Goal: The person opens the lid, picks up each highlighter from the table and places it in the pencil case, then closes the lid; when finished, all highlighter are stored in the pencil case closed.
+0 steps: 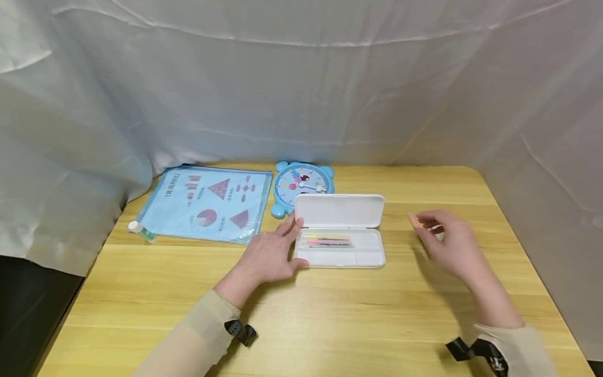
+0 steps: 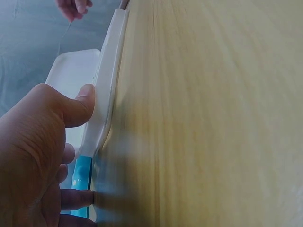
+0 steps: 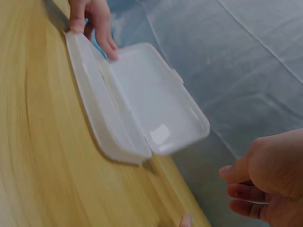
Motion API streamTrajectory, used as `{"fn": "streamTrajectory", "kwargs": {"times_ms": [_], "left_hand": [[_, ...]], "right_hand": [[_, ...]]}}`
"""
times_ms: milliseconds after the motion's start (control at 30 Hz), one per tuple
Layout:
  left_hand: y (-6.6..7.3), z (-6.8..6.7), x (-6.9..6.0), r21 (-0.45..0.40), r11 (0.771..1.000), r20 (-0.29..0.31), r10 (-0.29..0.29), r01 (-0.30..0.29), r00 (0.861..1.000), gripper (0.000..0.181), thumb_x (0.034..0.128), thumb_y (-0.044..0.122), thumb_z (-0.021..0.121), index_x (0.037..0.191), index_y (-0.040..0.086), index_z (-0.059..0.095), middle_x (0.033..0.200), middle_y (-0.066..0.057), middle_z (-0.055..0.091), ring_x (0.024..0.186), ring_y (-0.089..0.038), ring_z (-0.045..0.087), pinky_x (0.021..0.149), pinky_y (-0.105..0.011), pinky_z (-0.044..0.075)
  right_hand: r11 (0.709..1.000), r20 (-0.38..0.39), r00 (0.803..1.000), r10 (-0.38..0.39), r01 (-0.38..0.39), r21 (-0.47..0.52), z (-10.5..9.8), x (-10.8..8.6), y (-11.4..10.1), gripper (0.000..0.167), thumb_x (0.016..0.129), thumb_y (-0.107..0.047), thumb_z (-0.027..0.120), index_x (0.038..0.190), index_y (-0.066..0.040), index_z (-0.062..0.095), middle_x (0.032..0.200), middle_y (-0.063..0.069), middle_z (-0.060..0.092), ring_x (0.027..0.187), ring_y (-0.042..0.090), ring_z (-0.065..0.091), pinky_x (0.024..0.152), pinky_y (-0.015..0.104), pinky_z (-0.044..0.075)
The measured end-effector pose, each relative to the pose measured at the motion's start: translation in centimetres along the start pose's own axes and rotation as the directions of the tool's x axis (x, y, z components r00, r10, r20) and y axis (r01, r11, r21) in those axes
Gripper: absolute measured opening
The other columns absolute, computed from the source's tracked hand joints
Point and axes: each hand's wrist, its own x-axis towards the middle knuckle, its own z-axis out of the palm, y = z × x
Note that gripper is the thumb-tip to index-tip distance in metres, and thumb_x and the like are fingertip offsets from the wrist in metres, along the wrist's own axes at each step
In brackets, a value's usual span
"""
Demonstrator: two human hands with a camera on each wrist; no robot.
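Observation:
A white pencil case (image 1: 369, 256) stands with its lid (image 1: 339, 210) raised. Several thin pens (image 1: 328, 241), yellow, pink and dark, lie in its left part. My left hand (image 1: 270, 255) holds the case's left end, thumb at the front corner and fingers by the lid; the left wrist view shows the thumb (image 2: 79, 106) against the white side wall. Right of the case, above the table, my right hand (image 1: 447, 241) pinches a small orange-patterned piece (image 1: 414, 220). Fingers cover most of that piece, so its kind cannot be told.
Behind the case, partly covered by its lid, lies a blue toy clock (image 1: 282, 186). A blue zip document pouch (image 1: 188, 209) lies at the left, with a white-capped glue stick (image 1: 142, 231) at its front corner. Grey cloth (image 1: 301, 78) hangs behind the wooden table (image 1: 339, 319).

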Motion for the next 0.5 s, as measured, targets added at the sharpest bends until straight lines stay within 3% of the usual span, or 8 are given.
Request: {"fn": "streamTrajectory", "kwargs": {"times_ms": [100, 233, 500], "left_hand": [[0.0, 0.0, 0.0, 0.007, 1.000, 0.000, 0.001, -0.001, 1.000, 0.103, 0.0948, 0.075, 0.056, 0.171, 0.017, 0.018, 0.176, -0.007, 0.011, 0.062, -0.014, 0.055, 0.068, -0.035, 0.050], [0.0, 0.1, 0.0, 0.010, 1.000, 0.000, 0.001, -0.001, 1.000, 0.103, 0.0948, 0.075, 0.057, 0.171, 0.016, 0.019, 0.176, -0.007, 0.011, 0.069, -0.017, 0.061, 0.070, -0.036, 0.051], [0.0, 0.1, 0.0, 0.010, 1.000, 0.001, -0.001, 0.001, 1.000, 0.102, 0.0956, 0.074, 0.056, 0.171, 0.017, 0.018, 0.176, -0.007, 0.012, 0.081, -0.023, 0.069, 0.075, -0.040, 0.053]], "right_hand": [[0.998, -0.001, 0.998, 0.059, -0.059, 0.000, -0.5, -0.5, 0.9, 0.028, 0.096, 0.000, 0.075, 0.123, 0.006, 0.071, 0.107, 0.023, 0.072, 0.092, 0.040, 0.070, 0.074, 0.029, 0.057], [0.998, -0.011, 0.998, 0.065, -0.065, -0.009, -0.4, -1.2, 2.1, 0.026, 0.093, 0.004, 0.078, 0.116, 0.012, 0.071, 0.100, 0.024, 0.071, 0.087, 0.040, 0.070, 0.068, 0.015, 0.051], [0.994, 0.000, 0.995, 0.104, -0.104, -0.038, 0.9, -2.6, 3.5, 0.023, 0.087, 0.006, 0.082, 0.107, 0.014, 0.073, 0.087, 0.018, 0.072, 0.071, 0.027, 0.068, 0.058, 0.018, 0.051]]}}
